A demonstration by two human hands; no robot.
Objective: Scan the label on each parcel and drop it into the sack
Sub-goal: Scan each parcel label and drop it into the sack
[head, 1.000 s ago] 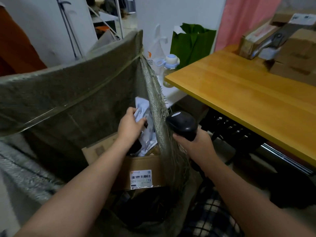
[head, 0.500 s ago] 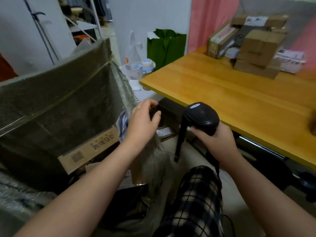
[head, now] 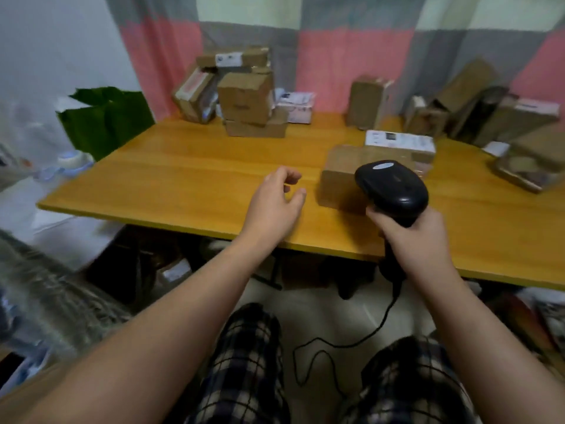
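My right hand [head: 411, 237] grips the handle of a black barcode scanner [head: 391, 188] over the front edge of the wooden table [head: 183, 179]. Just behind the scanner lies a brown cardboard parcel [head: 339, 179] with a white label at its far end. My left hand [head: 276, 203] hovers over the table left of that parcel, fingers loosely curled and holding nothing. The grey-green sack [head: 52, 295] shows only as a blurred edge at the lower left.
A stack of cardboard boxes [head: 244, 99] stands at the table's back left, and more boxes [head: 477, 108] crowd the back right. A green bag [head: 107, 120] sits beyond the left end. The scanner cable [head: 367, 332] trails over the floor between my knees.
My view has swung from the sack to the table. My left hand has left the sack empty and reached over the table; my right hand brought the scanner up near the brown parcel.
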